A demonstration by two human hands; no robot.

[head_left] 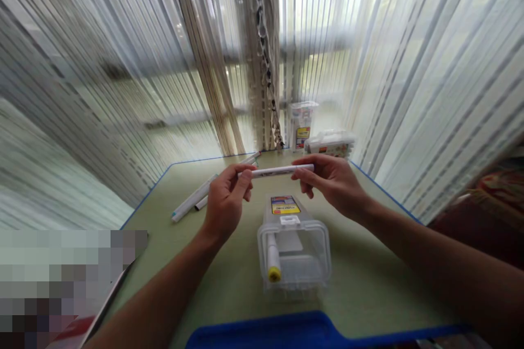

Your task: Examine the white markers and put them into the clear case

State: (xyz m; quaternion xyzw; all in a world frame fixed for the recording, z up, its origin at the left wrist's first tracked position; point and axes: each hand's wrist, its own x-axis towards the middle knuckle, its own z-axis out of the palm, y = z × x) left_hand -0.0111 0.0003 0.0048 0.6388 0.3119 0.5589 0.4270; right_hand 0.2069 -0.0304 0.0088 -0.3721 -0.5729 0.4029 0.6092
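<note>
Above the table (229,283), the left hand (225,196) and right hand (338,180) pinch a white marker (274,172) by its ends — a light, level hold suits it.

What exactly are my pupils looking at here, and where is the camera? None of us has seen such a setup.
No robot here: a camera worn on a person's head looks forward and down at their bare left hand and right hand. Together these hold a white marker, one near each end. On the green table below lies a clear plastic box with a yellow-ended marker inside. Loose markers lie by the left hand; two more containers sit near the far edge.
</note>
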